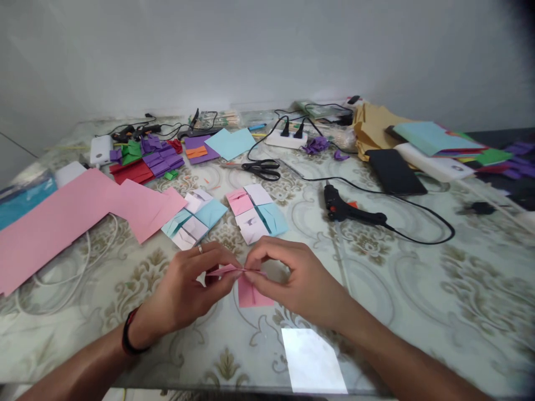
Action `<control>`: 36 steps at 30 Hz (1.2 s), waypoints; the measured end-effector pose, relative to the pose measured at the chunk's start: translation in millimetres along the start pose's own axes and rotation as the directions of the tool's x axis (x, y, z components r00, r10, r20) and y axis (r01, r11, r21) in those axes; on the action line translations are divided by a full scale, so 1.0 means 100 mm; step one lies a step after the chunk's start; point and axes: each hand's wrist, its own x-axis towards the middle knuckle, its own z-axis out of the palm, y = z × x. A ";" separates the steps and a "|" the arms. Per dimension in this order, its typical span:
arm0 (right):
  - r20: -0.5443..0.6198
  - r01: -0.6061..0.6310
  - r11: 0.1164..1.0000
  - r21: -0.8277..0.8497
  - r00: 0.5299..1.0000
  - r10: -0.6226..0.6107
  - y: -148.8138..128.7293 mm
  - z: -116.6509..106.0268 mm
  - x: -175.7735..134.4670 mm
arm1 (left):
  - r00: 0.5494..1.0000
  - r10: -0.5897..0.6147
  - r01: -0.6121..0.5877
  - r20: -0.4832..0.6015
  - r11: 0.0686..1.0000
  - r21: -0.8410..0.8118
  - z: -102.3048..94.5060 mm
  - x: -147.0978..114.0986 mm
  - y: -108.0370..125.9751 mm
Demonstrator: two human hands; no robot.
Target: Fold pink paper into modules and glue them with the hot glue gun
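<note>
Between my two hands is a small folded piece of pink paper [225, 270], pinched near its middle and held a little above the table. My left hand [194, 278] grips it with thumb and forefinger, and my right hand [286, 273] pinches it from the other side. Under my fingers lies a pink folded square [257, 295]; whether it touches the held piece I cannot tell. Just beyond my hands are two foursquare groups of folded paper, one pink, white and blue [256, 214], the other white and blue [194, 218]. A white paper sheet [313, 362] lies by the near edge.
Large pink sheets [62, 223] and a white cable [86, 267] lie left. Black scissors [263, 169], a black glue gun [351, 209] with its cord, and a black phone [395, 171] are on the right half. A white power strip [286, 138] and purple folded papers [163, 159] lie farther back.
</note>
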 end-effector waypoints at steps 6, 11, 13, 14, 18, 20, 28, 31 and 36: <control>0.012 0.091 0.996 0.009 0.996 -0.092 0.01 0.04 -0.04 | 0.999 0.022 -0.021 0.038 0.999 -0.028 0.01 -0.01 0.04; 0.008 0.143 0.990 0.016 0.990 -0.144 0.00 0.03 -0.04 | 1.000 0.009 -0.007 0.027 0.997 -0.071 -0.01 -0.01 0.09; 0.009 0.138 0.990 0.005 0.990 -0.138 -0.01 0.01 -0.03 | 1.000 -0.019 0.020 0.020 0.997 -0.077 -0.03 0.00 0.09; 0.010 0.134 0.991 -0.001 0.991 -0.134 -0.01 -0.01 -0.03 | 0.999 -0.033 0.034 0.016 0.996 -0.080 -0.05 0.00 0.09; 0.027 0.086 0.996 -0.010 0.996 -0.086 -0.01 -0.12 -0.01 | 0.995 -0.102 0.104 0.021 0.988 -0.112 -0.13 0.01 0.00; 0.030 0.057 0.998 0.023 0.998 -0.058 -0.02 -0.19 0.00 | 0.991 -0.130 0.131 0.010 0.985 -0.112 -0.17 0.03 -0.03; 0.003 0.001 0.999 0.051 1.000 -0.001 -0.03 -0.12 0.00 | 0.995 -0.095 0.096 0.039 0.995 -0.023 -0.06 0.02 -0.01; 0.005 -0.033 0.999 -0.002 0.999 0.033 0.00 -0.04 0.01 | 0.996 -0.093 0.094 0.007 0.993 -0.068 0.00 -0.03 -0.04; -0.076 0.002 0.997 -0.074 0.997 -0.007 0.03 -0.03 0.02 | 0.982 0.066 -0.056 -0.177 0.997 0.061 0.00 -0.04 -0.08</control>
